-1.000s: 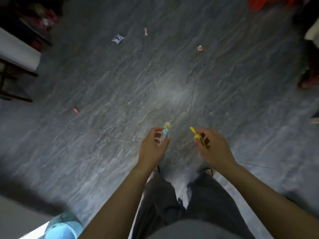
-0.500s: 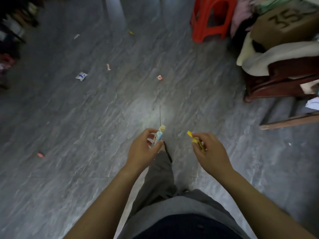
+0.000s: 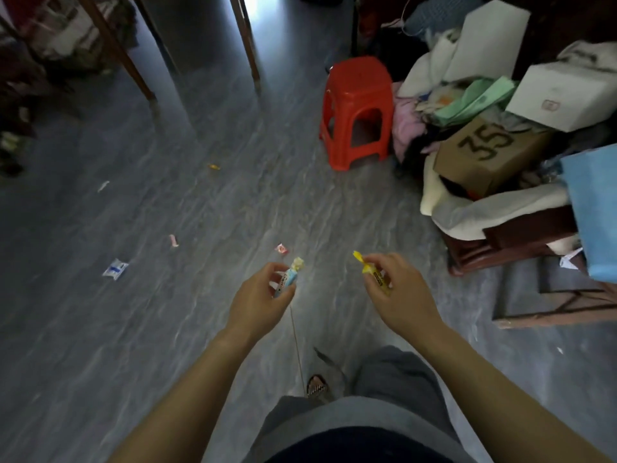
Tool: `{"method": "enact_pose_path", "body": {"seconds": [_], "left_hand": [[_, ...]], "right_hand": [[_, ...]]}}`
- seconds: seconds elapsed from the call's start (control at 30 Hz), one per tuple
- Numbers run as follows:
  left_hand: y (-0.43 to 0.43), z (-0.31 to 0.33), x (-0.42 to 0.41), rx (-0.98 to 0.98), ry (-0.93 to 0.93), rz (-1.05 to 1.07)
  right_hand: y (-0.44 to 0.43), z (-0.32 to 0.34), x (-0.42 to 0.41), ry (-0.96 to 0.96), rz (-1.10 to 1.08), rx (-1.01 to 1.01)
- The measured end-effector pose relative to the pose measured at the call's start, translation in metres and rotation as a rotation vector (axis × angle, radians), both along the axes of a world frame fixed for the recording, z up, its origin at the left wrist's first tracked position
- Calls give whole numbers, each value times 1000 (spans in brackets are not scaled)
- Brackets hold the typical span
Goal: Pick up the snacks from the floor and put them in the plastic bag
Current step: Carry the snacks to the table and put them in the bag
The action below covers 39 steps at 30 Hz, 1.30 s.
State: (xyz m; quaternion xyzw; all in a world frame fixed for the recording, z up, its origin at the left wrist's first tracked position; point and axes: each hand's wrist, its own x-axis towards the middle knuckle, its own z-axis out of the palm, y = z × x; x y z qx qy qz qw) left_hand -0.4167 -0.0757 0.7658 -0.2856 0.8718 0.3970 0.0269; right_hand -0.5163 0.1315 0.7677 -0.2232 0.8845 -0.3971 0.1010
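My left hand (image 3: 258,302) pinches a blue-and-white wrapped snack (image 3: 289,275) with a pale twisted end. A yellow wrapped snack (image 3: 373,271) is held in my right hand (image 3: 399,292), its twisted end sticking up to the left. More snacks lie on the grey floor: a red-and-white one (image 3: 281,248) just beyond my left hand, a pink one (image 3: 173,240), a blue-and-white packet (image 3: 115,269), a white one (image 3: 103,185) and an orange one (image 3: 213,166) farther off. No plastic bag is clearly in view.
A red plastic stool (image 3: 357,111) stands ahead on the right. Boxes, clothes and a cardboard box marked 35 (image 3: 484,152) pile on dark furniture at the right, beside a blue bag (image 3: 594,212). Wooden table legs (image 3: 247,41) rise at the back. My feet and grey trousers (image 3: 384,396) are below.
My view has tilted up and swung right, bringing the stool, boxes and table legs into sight. Both hands keep their snacks and have spread slightly apart.
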Motion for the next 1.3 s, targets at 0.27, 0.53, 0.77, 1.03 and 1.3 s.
{"method": "enact_pose_path", "body": {"seconds": [0.27, 0.53, 0.77, 1.03, 1.3], "left_hand": [[-21, -15, -192, 49, 0, -67], [-74, 27, -384, 45, 122, 6], [-186, -3, -444, 17, 69, 235], [-385, 14, -551, -48, 77, 379], [-514, 23, -645, -44, 66, 419]], "right_hand": [[-35, -26, -178, -45, -67, 20], [-94, 7, -381, 99, 12, -6], [-234, -13, -485, 87, 249, -39], [-443, 11, -618, 122, 440, -23], [-587, 14, -713, 64, 482, -46]]}}
